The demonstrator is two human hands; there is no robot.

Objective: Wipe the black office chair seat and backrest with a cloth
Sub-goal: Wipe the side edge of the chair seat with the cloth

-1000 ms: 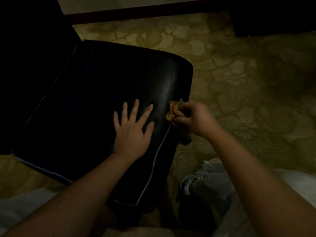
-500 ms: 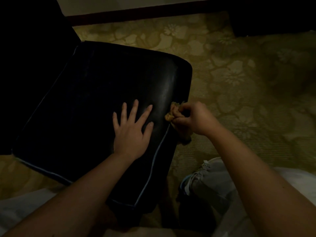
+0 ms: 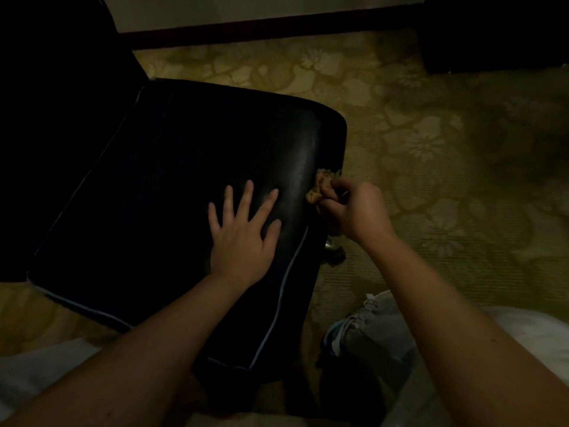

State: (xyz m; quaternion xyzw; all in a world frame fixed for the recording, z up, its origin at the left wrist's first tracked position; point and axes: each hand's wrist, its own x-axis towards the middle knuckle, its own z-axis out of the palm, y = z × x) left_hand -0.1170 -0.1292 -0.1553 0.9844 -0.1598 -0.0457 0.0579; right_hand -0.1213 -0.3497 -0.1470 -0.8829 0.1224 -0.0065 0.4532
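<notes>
Starting wide, we see the floral carpet [image 3: 446, 149] filling the right side and far end of the view. The black chair seat [image 3: 184, 180] lies across it at an angle. The backrest [image 3: 61, 87] rises at the upper left as a dark mass, too dim for us to make out any detail.

Our left hand [image 3: 243, 238] lies flat on the seat near its right side, fingers straight and spread, palm down, bracing the chair and holding nothing. Our right hand [image 3: 360, 211] sits just off the seat's right edge. Its fingers are curled tight around the bunched tan cloth [image 3: 318, 188], which pokes out from the fist and presses against the rounded side of the cushion.

Over the last second very little has changed. The left hand has stayed planted in the same spot. The right hand has crept only slightly farther along the edge, with the cloth in contact throughout. We read this as short rubbing strokes on one stretch of the side rather than broad passes. By our judgement the edge is the step in hand, and we cannot tell how much of the seat top or backrest has already been wiped.

Below the cloth, pale piping [image 3: 288, 272] traces the cushion's near edge. A small metal knob [image 3: 334, 252] shows just under the seat.
</notes>
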